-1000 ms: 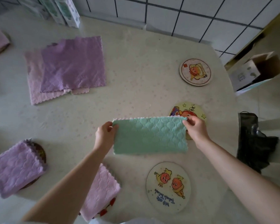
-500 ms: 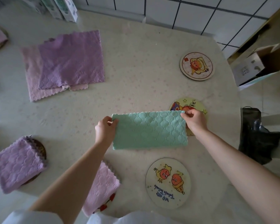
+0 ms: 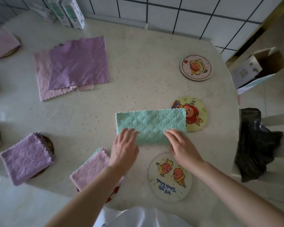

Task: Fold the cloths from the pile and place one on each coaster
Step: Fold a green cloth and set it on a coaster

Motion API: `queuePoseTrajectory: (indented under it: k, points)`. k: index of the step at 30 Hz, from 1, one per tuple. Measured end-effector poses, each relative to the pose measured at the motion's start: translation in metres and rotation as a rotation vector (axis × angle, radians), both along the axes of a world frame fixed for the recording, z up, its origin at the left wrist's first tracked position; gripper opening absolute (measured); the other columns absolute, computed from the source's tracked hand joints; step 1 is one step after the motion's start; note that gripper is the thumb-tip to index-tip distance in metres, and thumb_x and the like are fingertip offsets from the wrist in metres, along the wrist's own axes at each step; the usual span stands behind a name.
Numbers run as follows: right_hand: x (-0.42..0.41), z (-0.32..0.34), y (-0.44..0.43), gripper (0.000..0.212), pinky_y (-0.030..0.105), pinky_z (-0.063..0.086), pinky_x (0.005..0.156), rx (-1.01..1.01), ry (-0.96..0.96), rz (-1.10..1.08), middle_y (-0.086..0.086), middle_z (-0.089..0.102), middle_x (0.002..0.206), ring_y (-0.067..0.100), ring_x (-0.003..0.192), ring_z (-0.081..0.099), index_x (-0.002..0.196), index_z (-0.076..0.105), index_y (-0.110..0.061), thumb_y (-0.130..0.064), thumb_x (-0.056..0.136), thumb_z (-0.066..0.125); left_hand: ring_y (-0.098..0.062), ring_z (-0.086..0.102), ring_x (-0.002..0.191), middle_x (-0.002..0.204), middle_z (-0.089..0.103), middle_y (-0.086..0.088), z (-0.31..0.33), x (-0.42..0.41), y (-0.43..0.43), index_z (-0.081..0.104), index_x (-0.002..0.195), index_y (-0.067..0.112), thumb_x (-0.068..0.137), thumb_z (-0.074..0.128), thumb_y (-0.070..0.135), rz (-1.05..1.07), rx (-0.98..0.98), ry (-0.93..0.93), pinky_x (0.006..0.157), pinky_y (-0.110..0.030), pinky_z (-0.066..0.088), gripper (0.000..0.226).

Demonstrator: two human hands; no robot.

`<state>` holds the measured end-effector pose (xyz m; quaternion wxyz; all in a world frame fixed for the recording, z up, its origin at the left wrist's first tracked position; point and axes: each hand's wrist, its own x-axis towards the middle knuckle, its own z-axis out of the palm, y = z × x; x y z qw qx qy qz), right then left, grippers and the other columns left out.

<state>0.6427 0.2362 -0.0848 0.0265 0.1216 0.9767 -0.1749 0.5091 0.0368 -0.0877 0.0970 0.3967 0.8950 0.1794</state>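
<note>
**Green cloth**: soft, quilted, scallop-edged. It is folded into a long strip and lies flat on the table at frame centre. Its right end overlaps the starred coaster.

**Your left hand** and **right hand**: both flat, fingers straight, resting on the strip's near edge, probably to set the crease before the next fold.

**Pile**, upper left: purple over pink, unfolded and rumpled, the stock you have yet to fold.

**Bare coasters**, stiff printed discs: upper-right coaster and two-figure coaster, lower centre.

**Covered coasters**, lower left: folded purple cloth and folded pink cloth.
</note>
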Motion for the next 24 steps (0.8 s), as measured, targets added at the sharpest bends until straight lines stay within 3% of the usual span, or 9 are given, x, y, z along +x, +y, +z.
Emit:
queuePoseTrajectory:
  k: [3, 7, 10, 13, 16, 19, 24]
  points:
    - [0.009, -0.006, -0.016, 0.077, 0.035, 0.013, 0.116, 0.032, -0.065, 0.058, 0.002, 0.031, 0.151, 0.021, 0.141, 0.026, 0.145, 0.031, -0.014, 0.019, 0.076, 0.040, -0.029, 0.012, 0.145, 0.156, 0.020, -0.004, -0.010, 0.029, 0.003, 0.027, 0.147, 0.016, 0.090, 0.049, 0.029, -0.211, -0.127, 0.015, 0.117, -0.046, 0.014, 0.062]
    - [0.026, -0.012, -0.011, 0.076, 0.036, 0.017, 0.117, 0.080, -0.128, 0.050, 0.005, 0.032, 0.151, 0.023, 0.141, 0.026, 0.144, 0.033, -0.011, 0.020, 0.076, 0.041, -0.029, -0.009, 0.145, 0.159, -0.001, -0.003, -0.014, 0.039, -0.007, 0.008, 0.152, 0.017, 0.095, 0.044, 0.034, -0.177, -0.268, -0.046, 0.118, -0.044, -0.001, 0.070]
    - [0.039, -0.010, -0.001, 0.070, 0.034, 0.023, 0.114, 0.114, -0.139, 0.052, 0.005, 0.041, 0.144, 0.022, 0.135, 0.036, 0.139, 0.040, -0.009, 0.018, 0.075, 0.046, -0.026, -0.003, 0.146, 0.159, 0.003, 0.000, -0.010, 0.039, -0.021, 0.015, 0.152, 0.017, 0.095, 0.046, 0.030, -0.132, -0.262, -0.067, 0.117, -0.041, -0.004, 0.066]
    - [0.043, -0.002, 0.007, 0.064, 0.030, 0.035, 0.107, 0.105, -0.136, 0.068, 0.005, 0.050, 0.134, 0.021, 0.123, 0.048, 0.134, 0.046, -0.009, 0.016, 0.075, 0.051, -0.026, 0.018, 0.145, 0.156, 0.025, -0.003, -0.007, 0.037, -0.031, 0.033, 0.146, 0.014, 0.090, 0.055, 0.026, -0.072, -0.252, -0.066, 0.117, -0.043, 0.010, 0.061]
    - [0.035, 0.004, 0.012, 0.065, 0.033, 0.047, 0.098, 0.112, -0.154, 0.047, 0.006, 0.053, 0.127, 0.022, 0.115, 0.052, 0.130, 0.049, -0.008, 0.018, 0.071, 0.057, -0.030, 0.028, 0.141, 0.151, 0.035, -0.005, -0.008, 0.037, -0.033, 0.039, 0.142, 0.014, 0.085, 0.060, 0.025, -0.009, -0.292, -0.061, 0.113, -0.047, 0.017, 0.062]
    - [0.023, 0.008, 0.013, 0.066, 0.036, 0.048, 0.096, 0.144, -0.201, 0.028, 0.009, 0.052, 0.128, 0.025, 0.117, 0.050, 0.127, 0.052, -0.008, 0.017, 0.067, 0.063, -0.034, 0.021, 0.143, 0.155, 0.027, -0.002, -0.004, 0.040, -0.028, 0.030, 0.147, 0.019, 0.087, 0.056, 0.028, 0.050, -0.327, -0.075, 0.113, -0.051, 0.011, 0.066]
    - [0.016, 0.010, 0.016, 0.069, 0.035, 0.051, 0.086, 0.174, -0.296, 0.042, 0.009, 0.052, 0.125, 0.027, 0.112, 0.051, 0.122, 0.053, -0.010, 0.013, 0.059, 0.073, -0.026, -0.003, 0.147, 0.160, 0.003, 0.007, -0.002, 0.038, -0.027, 0.009, 0.152, 0.022, 0.095, 0.044, 0.031, 0.084, -0.323, -0.119, 0.115, -0.048, -0.005, 0.067]
